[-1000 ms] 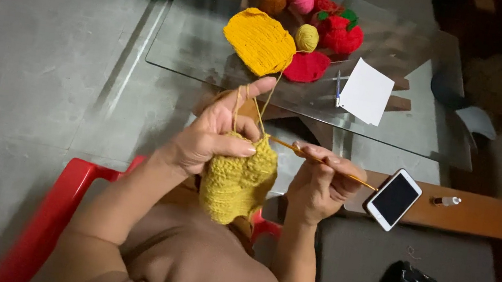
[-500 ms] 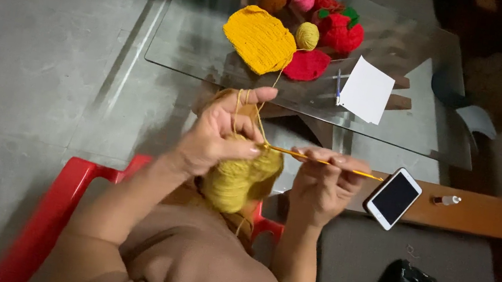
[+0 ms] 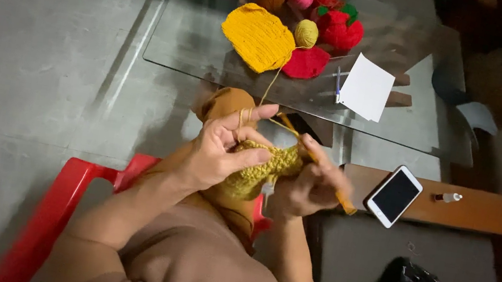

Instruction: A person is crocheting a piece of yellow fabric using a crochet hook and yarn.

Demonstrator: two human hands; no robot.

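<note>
Ahead of the hands, the near strip of the glass table (image 3: 196,63) lies bare; farther back a flat orange crocheted square (image 3: 258,36), a small yellow yarn ball (image 3: 306,33) and a white paper sheet (image 3: 367,87) crowd it. A white-framed phone (image 3: 394,196) blocks the right.

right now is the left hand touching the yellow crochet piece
Touching. The head view shows the left hand with its fingers curled across the top of the yellow crochet piece, pinching it, with no gap visible.

A bunched, olive-yellow crochet piece (image 3: 260,169) sits at frame centre, pinched at its edges. An orange crochet hook (image 3: 325,178) slants toward four o'clock from it. A thin yarn strand (image 3: 271,84) runs toward twelve o'clock to a small yellow ball (image 3: 306,33).
</note>
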